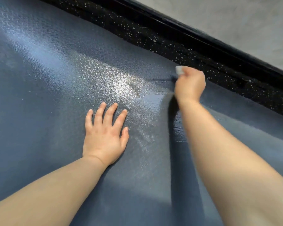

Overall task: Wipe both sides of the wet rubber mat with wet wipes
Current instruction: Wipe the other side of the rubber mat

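Head view: left hand (104, 136) flat on mat (39, 95), wipe (179, 70) in right hand (190, 86)

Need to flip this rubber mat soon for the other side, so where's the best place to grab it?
Judging from this view, take the rubber mat by its far edge, beside the right hand. It lies flat, and that is the only edge showing, along the speckled black floor. Come from the floor side, fingers slid under, thumb on top.

Left hand (104, 136) pressed flat, fingers spread, on wet blue-grey textured rubber mat (47, 103). Right hand (189, 86) gripping crumpled white wet wipe (179, 70) near mat's far edge, beside black speckled floor (153, 35).
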A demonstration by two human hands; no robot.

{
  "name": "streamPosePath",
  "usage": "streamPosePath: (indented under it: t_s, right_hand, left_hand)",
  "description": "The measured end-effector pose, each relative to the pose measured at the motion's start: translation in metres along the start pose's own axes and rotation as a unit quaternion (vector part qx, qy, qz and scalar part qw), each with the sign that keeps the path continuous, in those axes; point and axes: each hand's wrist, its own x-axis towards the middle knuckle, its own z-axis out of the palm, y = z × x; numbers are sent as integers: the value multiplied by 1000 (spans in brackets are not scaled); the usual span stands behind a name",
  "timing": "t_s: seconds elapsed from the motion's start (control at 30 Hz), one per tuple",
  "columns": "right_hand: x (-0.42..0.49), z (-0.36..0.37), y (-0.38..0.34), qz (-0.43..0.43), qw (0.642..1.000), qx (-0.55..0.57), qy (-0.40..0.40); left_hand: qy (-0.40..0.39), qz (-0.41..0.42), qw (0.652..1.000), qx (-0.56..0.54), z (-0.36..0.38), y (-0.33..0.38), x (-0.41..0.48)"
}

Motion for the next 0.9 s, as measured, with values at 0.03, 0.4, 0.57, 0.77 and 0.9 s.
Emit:
streamPosePath:
  t_s: [0.03,0.4,0.57,0.77,0.9]
  right_hand:
    - [16,-11,15,59,998,-10,31]
    - [17,27,-20,45,992,-85,-81]
    - [-25,58,-59,-173,956,-89,-219]
    - [24,10,-5,-77,992,-93,-40]
    - [10,17,0,-76,984,-137,-91]
  left_hand:
    - [-1,-1,1000,-1,0,0,0]
    - [5,-3,1000,6,1,1,-1]
    - [13,-2,1000,-1,1,1,-1]
    - [17,2,1000,-2,3,-1,-1]
    - [21,2,1000,-11,2,0,0]
